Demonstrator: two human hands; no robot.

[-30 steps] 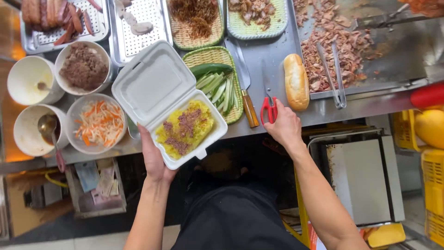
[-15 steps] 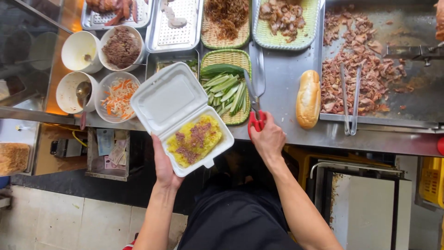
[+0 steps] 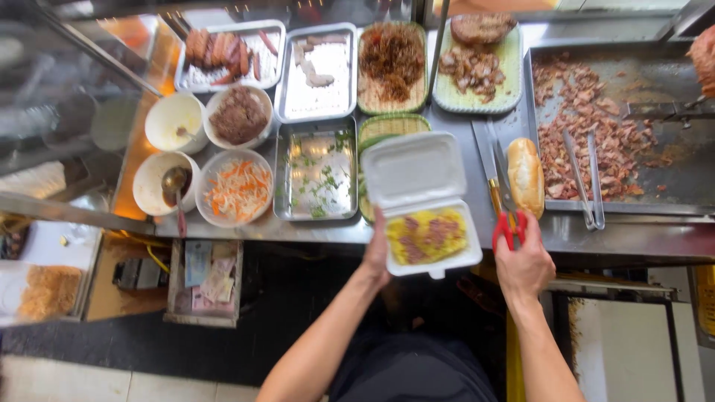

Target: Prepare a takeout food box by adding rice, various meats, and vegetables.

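My left hand [image 3: 376, 257] holds an open white foam box [image 3: 417, 175] from below, at the counter's front edge. The box's lower half holds yellow sticky rice [image 3: 426, 237] with bits of meat on top. Its lid stands up over a green basket. My right hand [image 3: 523, 266] grips the red handles of a pair of scissors [image 3: 508, 223], whose blades point away over the steel counter [image 3: 611, 234]. A bread roll [image 3: 526, 176] lies just beyond the scissors.
Chopped meat and metal tongs [image 3: 585, 179] lie on the right griddle tray [image 3: 655, 193]. Trays of sausages [image 3: 227, 52], sliced meat, shredded meat and herbs line the back. Bowls of minced meat [image 3: 240, 117], shredded carrot [image 3: 238, 190] and a ladle stand left. A knife lies beside the roll.
The view has shifted left along the counter. My left hand has brought the foam box to the right, close to the scissors. My right hand keeps its grip on the red handles.
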